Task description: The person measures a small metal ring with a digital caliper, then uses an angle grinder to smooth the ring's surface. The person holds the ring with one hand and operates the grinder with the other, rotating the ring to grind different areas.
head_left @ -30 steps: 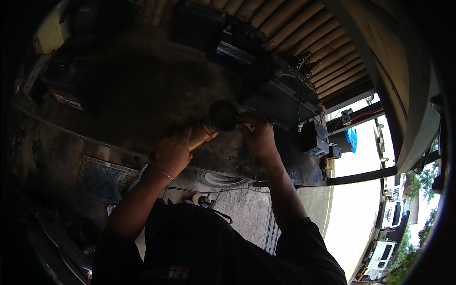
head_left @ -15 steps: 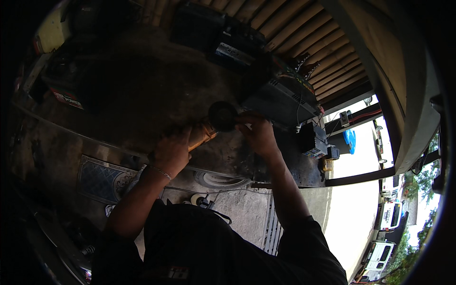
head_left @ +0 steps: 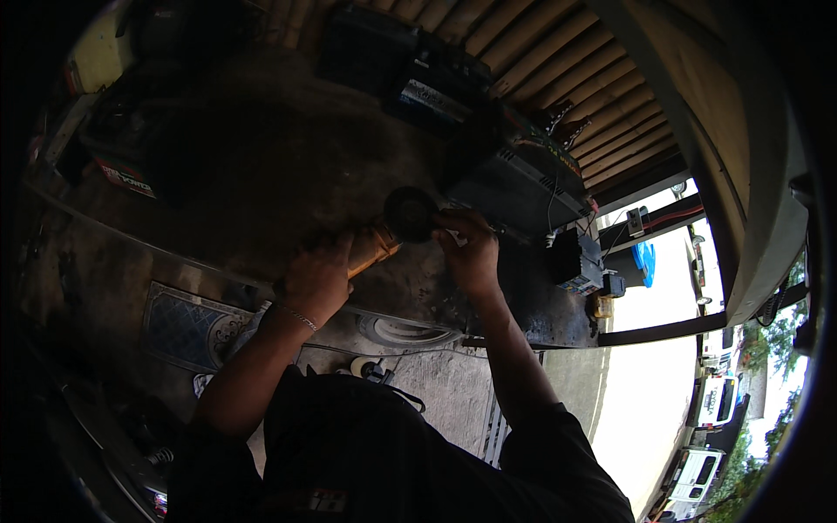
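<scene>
My left hand (head_left: 318, 275) is wrapped round the body of an orange angle grinder (head_left: 375, 251), held above the dark workbench (head_left: 261, 192). At the grinder's head, a round black disc (head_left: 411, 214) faces up. The fingers of my right hand (head_left: 471, 248) are closed at the right edge of this disc, thumb below and forefinger above. A small pale spot shows between those fingertips, too dim to make out. Shadow hides most of the grinder's rear end and the details of the disc's centre.
Dark car batteries (head_left: 432, 96) stand at the back of the bench, and another battery (head_left: 126, 174) at the left. A black box-shaped unit (head_left: 514, 174) with wires sits behind my right hand. Beside it is a smaller battery (head_left: 575, 261). Below the bench edge lies a wheel (head_left: 405, 331).
My right hand and forearm have shifted slightly, with the fingers still at the disc's right edge. The left hand and grinder stay almost in place.
</scene>
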A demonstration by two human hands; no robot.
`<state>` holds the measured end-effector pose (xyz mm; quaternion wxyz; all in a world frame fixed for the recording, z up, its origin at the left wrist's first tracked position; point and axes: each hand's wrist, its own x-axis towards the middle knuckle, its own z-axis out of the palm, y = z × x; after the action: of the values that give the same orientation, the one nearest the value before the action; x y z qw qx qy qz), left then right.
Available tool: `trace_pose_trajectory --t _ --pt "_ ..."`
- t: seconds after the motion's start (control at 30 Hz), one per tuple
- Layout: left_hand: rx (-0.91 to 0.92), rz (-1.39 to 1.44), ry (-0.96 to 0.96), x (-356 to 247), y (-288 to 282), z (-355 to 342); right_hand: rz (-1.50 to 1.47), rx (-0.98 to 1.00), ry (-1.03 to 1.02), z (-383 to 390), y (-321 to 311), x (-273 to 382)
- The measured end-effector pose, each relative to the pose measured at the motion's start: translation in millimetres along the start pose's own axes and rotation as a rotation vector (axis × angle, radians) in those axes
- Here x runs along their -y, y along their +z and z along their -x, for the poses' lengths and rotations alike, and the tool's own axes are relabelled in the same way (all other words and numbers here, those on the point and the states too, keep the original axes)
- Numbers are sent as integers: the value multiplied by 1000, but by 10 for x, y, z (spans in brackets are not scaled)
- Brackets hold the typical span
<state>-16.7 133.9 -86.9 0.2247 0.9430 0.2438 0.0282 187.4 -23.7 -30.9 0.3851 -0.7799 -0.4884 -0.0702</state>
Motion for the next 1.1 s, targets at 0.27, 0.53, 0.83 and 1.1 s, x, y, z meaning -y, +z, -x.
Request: trace_pose_trajectory --t 0.27,0.53,0.83,1.1 --pt "11 22 -7 -8 -14 2 -6 67 35 -15 -91 2" --pt "3 9 3 -15 -41 -3 50 198 -13 -126 -219 26" --pt "-38 21 49 10 -17 -1 -315 278 176 -106 -489 -28" --pt "-28 34 33 -9 -18 -24 -952 118 485 102 -490 -4"
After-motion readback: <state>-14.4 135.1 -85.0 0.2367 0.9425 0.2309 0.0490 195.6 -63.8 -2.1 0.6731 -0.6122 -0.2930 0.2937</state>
